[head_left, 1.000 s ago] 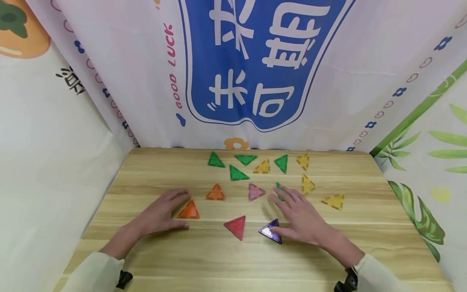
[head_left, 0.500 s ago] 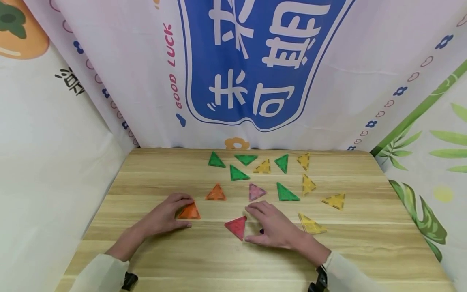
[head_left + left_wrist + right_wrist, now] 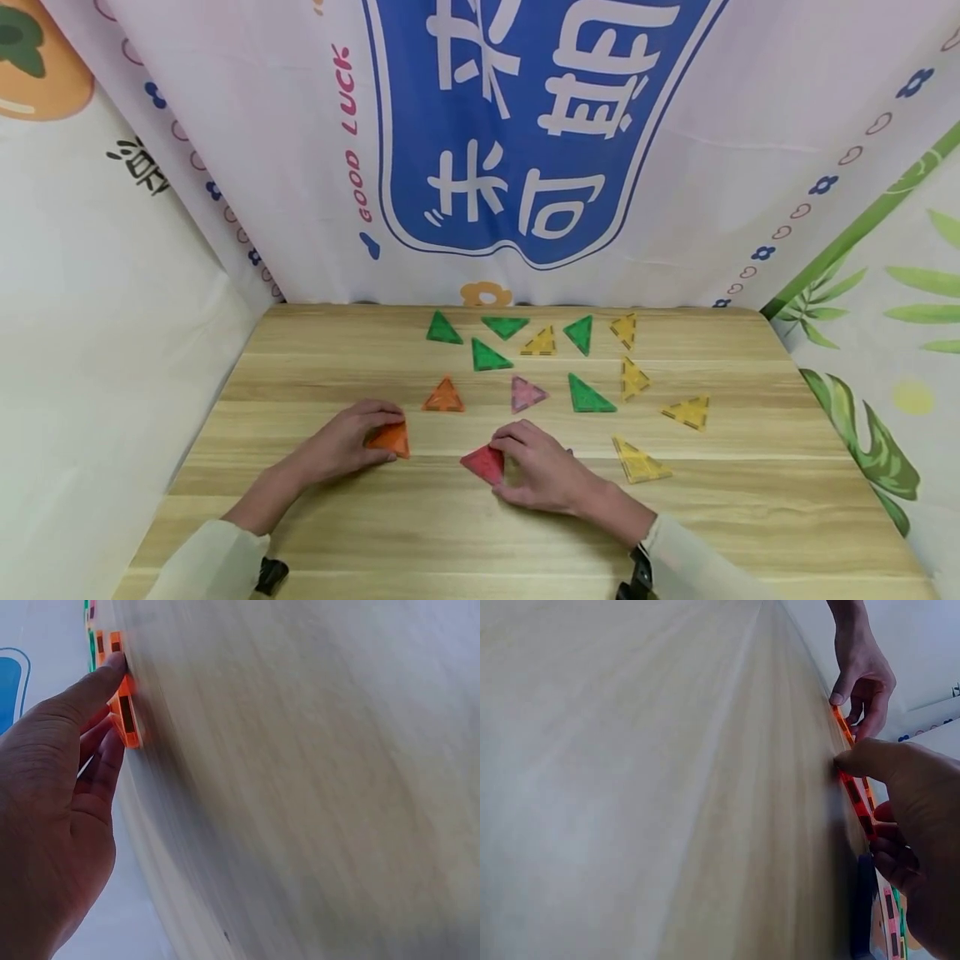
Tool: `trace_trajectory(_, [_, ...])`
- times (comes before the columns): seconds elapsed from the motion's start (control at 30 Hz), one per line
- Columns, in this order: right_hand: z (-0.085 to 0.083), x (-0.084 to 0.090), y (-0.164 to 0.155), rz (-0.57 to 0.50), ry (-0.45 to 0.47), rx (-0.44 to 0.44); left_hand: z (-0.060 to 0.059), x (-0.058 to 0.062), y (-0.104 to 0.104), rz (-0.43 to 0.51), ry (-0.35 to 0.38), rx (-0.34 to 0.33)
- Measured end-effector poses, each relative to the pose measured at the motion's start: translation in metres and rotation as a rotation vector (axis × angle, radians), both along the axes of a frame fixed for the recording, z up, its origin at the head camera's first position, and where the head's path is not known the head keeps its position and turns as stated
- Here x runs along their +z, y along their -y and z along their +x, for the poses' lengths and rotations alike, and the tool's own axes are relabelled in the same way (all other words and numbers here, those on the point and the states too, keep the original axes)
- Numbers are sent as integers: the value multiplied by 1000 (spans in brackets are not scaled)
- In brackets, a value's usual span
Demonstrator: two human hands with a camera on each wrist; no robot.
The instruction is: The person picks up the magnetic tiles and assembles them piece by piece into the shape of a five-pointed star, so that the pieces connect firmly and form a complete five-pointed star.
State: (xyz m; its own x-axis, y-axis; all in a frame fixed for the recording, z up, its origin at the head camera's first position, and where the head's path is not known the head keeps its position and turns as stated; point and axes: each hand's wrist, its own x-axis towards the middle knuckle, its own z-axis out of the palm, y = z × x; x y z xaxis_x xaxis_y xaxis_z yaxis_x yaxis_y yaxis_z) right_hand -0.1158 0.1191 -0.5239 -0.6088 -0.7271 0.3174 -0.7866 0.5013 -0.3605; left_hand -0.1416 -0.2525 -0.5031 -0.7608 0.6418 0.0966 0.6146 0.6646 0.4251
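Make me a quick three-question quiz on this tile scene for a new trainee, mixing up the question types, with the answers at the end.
1. Multiple choice: what does the right hand grip?
A) a yellow tile
B) the red tile
C) a pink tile

2. True or false: the left hand holds a purple tile.

3. Count: how many green tiles show in the head view?

Key:
1. B.
2. False; it pinches an orange tile.
3. Five.
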Motion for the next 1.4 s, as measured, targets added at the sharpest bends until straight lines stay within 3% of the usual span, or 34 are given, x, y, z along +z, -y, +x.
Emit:
trace_trajectory(0.47, [-15,9,9,27,32,146,6,4,-30,17,99,-97])
trace_trajectory(0.77, [-21,11,19,77,126,162,4,-1,-49,35,103,-141])
trace_trajectory(0.97, [-22,9,28,42,109,170,3,-1,-58,47,98,-178])
trace_trajectory(1.27, [-21,12,14,1,185,113,4,4,-73,12,131,-129])
trace_trajectory(1.4, [-20,15,-7,-6,162,86,4,5,-81,-14,74,-118])
